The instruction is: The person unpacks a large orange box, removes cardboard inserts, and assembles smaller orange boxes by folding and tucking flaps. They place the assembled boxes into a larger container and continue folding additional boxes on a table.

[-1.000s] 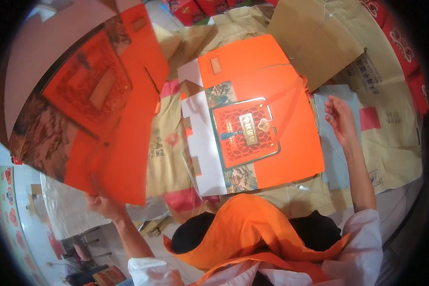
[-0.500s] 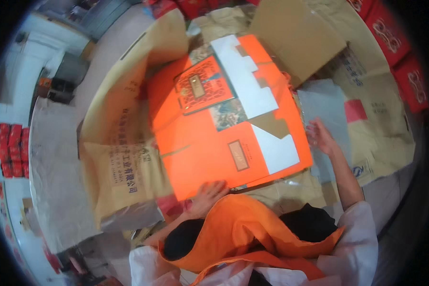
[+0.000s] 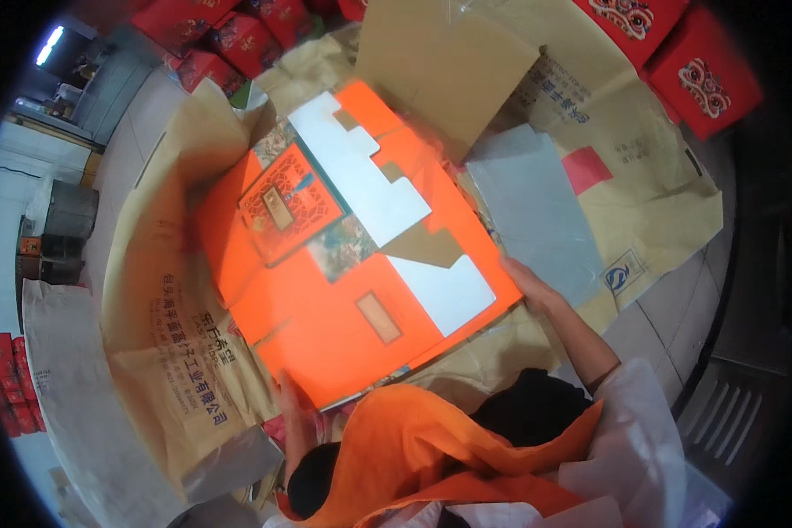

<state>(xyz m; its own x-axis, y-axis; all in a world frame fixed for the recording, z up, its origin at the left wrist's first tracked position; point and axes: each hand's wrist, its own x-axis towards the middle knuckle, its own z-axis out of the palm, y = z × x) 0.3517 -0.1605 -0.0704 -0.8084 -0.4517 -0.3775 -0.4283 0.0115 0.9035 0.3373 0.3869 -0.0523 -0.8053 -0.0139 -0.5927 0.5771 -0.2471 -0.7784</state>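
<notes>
Sheets of orange card (image 3: pixel 321 343) between left fingers (image 3: pixel 285 389) and right fingers (image 3: pixel 519 275), both outstretched at edges.

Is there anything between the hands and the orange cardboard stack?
Nothing visible: the left hand is at the lower-left edge of the orange cardboard stack, the right hand at its right edge.

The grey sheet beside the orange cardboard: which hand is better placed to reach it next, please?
Probably the right hand: it is at the right edge of the orange cardboard, beside the grey sheet. The left hand is farther off, at the near-left corner.
</notes>
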